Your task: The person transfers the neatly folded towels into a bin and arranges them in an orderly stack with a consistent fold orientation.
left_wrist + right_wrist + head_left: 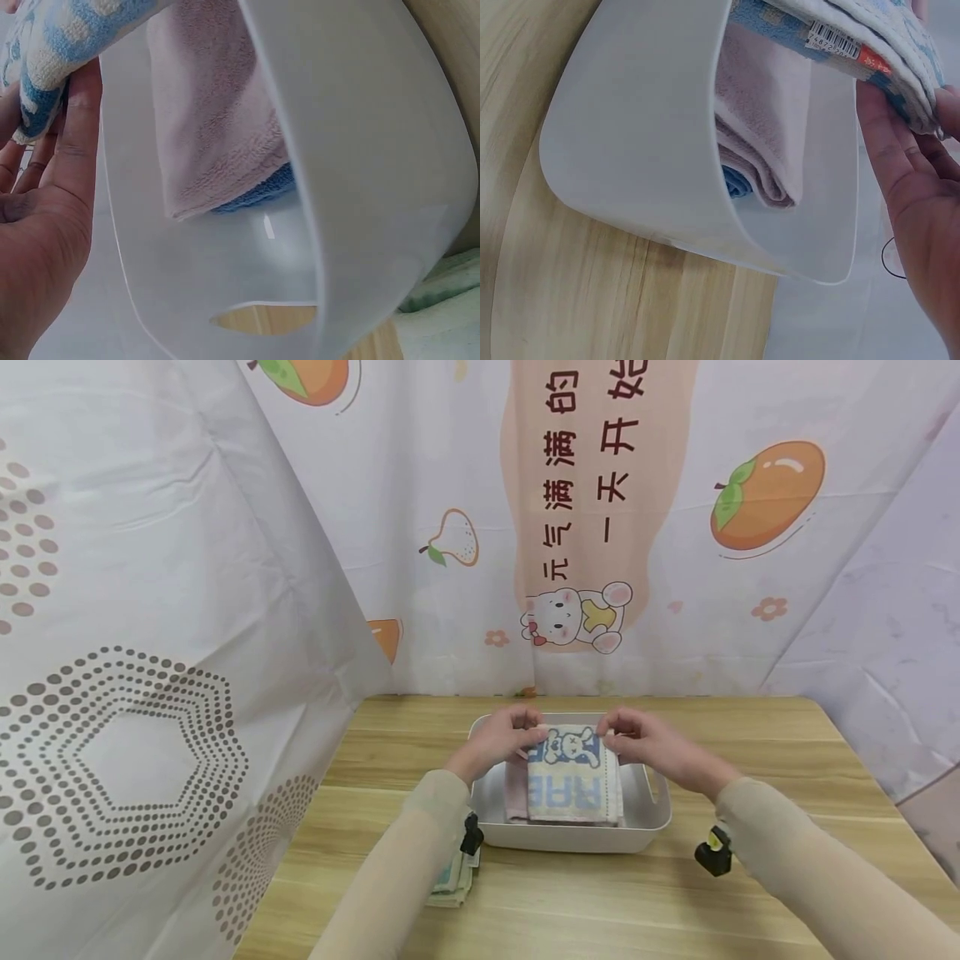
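Observation:
A folded blue-and-white towel (pixel 568 781) with a bear picture is held over a white plastic basket (pixel 570 838). My left hand (pixel 501 740) pinches its far left corner between thumb and fingers, while the far right corner is pinched by my right hand (pixel 651 748). In the right wrist view a barcode label (pixel 832 40) shows on the towel's folded edge. Beneath it, inside the basket, lies a folded pink towel (pixel 214 112). A blue towel (pixel 264 189) peeks out under the pink one, mostly hidden.
Pale green folded towels (pixel 450 887) lie on the wooden table (pixel 570 910) left of the basket, partly behind my left sleeve. Printed curtains (pixel 450 468) hang along the back and sides of the table. The basket has a cut-out handle (pixel 266 319) at its end.

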A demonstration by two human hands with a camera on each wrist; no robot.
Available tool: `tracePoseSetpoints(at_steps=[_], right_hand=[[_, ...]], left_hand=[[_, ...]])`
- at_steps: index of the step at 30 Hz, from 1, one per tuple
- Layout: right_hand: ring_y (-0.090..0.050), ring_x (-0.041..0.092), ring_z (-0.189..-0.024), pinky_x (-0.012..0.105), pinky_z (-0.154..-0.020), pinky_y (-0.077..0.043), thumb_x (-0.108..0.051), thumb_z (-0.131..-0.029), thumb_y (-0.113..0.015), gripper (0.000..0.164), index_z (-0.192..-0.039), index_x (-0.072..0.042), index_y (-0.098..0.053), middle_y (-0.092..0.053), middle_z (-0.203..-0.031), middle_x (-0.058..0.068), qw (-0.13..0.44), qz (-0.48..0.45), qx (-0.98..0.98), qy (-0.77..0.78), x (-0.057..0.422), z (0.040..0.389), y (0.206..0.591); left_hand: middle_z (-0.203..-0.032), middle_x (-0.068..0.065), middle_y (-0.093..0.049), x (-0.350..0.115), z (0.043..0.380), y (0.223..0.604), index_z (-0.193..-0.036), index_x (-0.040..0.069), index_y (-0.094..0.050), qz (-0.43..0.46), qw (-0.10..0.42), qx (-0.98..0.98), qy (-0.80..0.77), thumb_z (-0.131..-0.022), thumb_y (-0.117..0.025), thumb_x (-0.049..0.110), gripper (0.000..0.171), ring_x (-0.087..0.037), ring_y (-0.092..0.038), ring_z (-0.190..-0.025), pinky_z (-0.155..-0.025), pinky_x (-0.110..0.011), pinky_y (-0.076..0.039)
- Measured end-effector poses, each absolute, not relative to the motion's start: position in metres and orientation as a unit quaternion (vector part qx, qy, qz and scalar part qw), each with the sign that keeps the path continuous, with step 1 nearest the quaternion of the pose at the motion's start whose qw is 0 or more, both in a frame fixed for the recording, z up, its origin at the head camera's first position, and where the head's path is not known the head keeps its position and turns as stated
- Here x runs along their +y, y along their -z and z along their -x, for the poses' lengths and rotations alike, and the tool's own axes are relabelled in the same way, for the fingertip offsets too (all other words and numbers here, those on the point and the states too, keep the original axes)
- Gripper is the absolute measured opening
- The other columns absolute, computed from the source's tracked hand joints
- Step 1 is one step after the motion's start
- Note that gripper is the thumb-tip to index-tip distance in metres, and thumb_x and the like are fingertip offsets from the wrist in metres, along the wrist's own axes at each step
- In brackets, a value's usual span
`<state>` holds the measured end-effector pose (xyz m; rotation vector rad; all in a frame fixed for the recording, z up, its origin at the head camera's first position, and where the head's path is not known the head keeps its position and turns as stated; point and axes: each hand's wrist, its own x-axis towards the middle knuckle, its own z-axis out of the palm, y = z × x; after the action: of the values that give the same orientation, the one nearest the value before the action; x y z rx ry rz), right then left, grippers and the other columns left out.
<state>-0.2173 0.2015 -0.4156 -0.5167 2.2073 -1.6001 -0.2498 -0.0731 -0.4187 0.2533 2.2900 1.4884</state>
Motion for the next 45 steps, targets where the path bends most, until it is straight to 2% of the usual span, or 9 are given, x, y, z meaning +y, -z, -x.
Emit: tracePoseSetpoints(at_steps=[10,21,28,35,39,45], right_hand=[[-0.053,0.030,-0.100,0.046,-0.084,-0.048,-0.024,-0.095,-0.056,0.022,-0.110,-0.009,-0.054,-0.054,-0.113,0.014,0.197,0.187,0.779,0.565,0.197,0.221,0.424],[-0.052,0.028,-0.100,0.040,-0.083,-0.049,-0.020,-0.094,-0.057,0.019,-0.110,-0.011,-0.055,-0.054,-0.111,0.012,0.202,0.198,0.791,0.543,0.190,0.222,0.430],[-0.054,0.026,-0.102,0.038,-0.085,-0.044,-0.022,-0.088,-0.066,0.033,-0.117,-0.015,-0.052,-0.050,-0.122,0.004,0.209,0.190,0.802,0.527,0.189,0.220,0.436],[-0.054,0.025,-0.102,0.038,-0.084,-0.042,-0.022,-0.085,-0.069,0.048,-0.127,-0.017,-0.046,-0.048,-0.123,0.008,0.225,0.176,0.807,0.517,0.184,0.219,0.440],[-0.053,0.025,-0.105,0.040,-0.086,-0.043,-0.024,-0.083,-0.072,0.057,-0.132,-0.018,-0.043,-0.047,-0.126,0.009,0.221,0.171,0.822,0.497,0.183,0.219,0.444],[-0.049,0.028,-0.111,0.044,-0.091,-0.042,-0.026,-0.079,-0.075,0.072,-0.140,-0.012,-0.038,-0.041,-0.133,0.011,0.210,0.179,0.838,0.472,0.182,0.217,0.446]], left_hand=[[-0.094,-0.003,-0.062,-0.074,0.251,0.426,-0.098,0.020,-0.063,-0.087,0.201,0.822,-0.525,-0.086,-0.068,0.027,0.015,-0.018,-0.062,-0.078,-0.060,-0.034,-0.054],[-0.093,-0.004,-0.062,-0.073,0.250,0.433,-0.100,0.020,-0.061,-0.060,0.210,0.829,-0.515,-0.088,-0.066,0.026,0.014,-0.019,-0.062,-0.075,-0.059,-0.034,-0.054],[-0.092,-0.005,-0.062,-0.072,0.249,0.435,-0.098,0.017,-0.062,-0.048,0.206,0.833,-0.511,-0.089,-0.064,0.022,0.011,-0.019,-0.062,-0.074,-0.059,-0.034,-0.054],[-0.093,-0.005,-0.061,-0.071,0.249,0.437,-0.101,0.016,-0.061,-0.039,0.201,0.836,-0.509,-0.090,-0.063,0.021,0.012,-0.018,-0.061,-0.073,-0.058,-0.033,-0.054],[-0.102,-0.004,-0.059,-0.072,0.249,0.439,-0.107,0.017,-0.060,-0.035,0.200,0.836,-0.509,-0.088,-0.065,0.018,0.019,-0.017,-0.061,-0.079,-0.061,-0.032,-0.053],[-0.122,-0.004,-0.053,-0.073,0.248,0.441,-0.118,0.018,-0.057,-0.067,0.198,0.833,-0.513,-0.085,-0.069,0.013,0.036,-0.019,-0.055,-0.106,-0.073,-0.033,-0.052]])
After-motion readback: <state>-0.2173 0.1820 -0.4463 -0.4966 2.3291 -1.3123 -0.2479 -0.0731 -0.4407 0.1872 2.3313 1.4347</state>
